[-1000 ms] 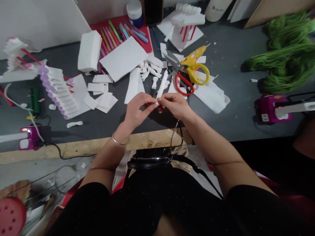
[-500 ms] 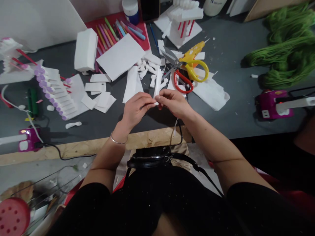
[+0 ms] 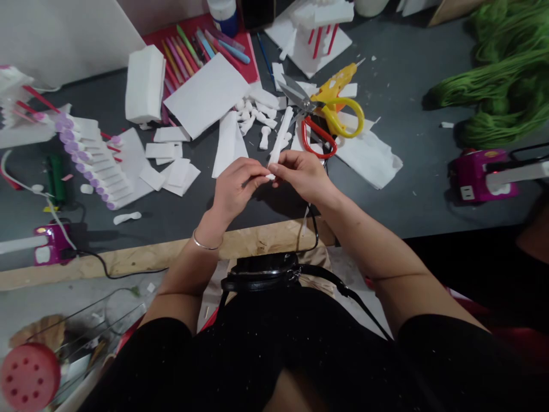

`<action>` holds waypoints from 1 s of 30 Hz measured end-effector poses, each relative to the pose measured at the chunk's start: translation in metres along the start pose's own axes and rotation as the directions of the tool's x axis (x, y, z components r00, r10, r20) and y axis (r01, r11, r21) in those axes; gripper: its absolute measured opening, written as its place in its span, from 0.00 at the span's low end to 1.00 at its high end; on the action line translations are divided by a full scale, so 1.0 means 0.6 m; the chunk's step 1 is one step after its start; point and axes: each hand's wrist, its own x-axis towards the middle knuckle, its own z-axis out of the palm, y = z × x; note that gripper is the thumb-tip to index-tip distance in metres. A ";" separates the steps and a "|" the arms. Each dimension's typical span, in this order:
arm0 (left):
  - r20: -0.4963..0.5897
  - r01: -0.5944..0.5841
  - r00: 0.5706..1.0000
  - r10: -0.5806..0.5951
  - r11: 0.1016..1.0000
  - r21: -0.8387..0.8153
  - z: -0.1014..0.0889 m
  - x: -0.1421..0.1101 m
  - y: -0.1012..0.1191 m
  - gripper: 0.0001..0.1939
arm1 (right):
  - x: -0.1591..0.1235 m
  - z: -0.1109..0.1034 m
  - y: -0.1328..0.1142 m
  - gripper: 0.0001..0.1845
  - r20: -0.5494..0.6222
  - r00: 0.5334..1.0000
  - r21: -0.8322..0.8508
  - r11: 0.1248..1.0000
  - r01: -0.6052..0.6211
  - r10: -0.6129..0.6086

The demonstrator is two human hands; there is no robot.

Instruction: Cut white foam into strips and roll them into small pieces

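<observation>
A narrow twisted strip of white paper or tissue [image 3: 281, 134] is pinched between both hands, its longer end pointing away from me. My left hand [image 3: 240, 186] closes thumb and fingertips around the near end. Right beside it, my right hand [image 3: 302, 174] pinches the strip a little higher up; the fingertips of both hands almost touch. Just beyond the hands lie several small knotted white pieces [image 3: 253, 117]. Red-and-yellow-handled scissors [image 3: 330, 117] rest with open blades over a yellow glue gun [image 3: 338, 83]. A folded white sheet [image 3: 229, 143] lies left of the strip.
Left are cut white rectangles [image 3: 165, 150], a paper stack [image 3: 146, 83] and a row of purple-tipped white pieces [image 3: 92, 157]. Markers [image 3: 184, 57] lie behind. Green yarn [image 3: 493, 86] and a purple power socket [image 3: 482, 174] are on the right. A wooden edge [image 3: 257, 237] borders the table.
The strip's far end has tilted to the right and looks more twisted near my fingers. Both hands keep their pinch, and the whole view has shifted slightly.
</observation>
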 end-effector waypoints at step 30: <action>0.084 0.387 0.919 -0.386 0.835 -0.391 0.004 0.009 0.010 0.28 | -0.014 -0.003 -0.006 0.27 0.056 0.997 -0.111 0.992 0.064 -0.058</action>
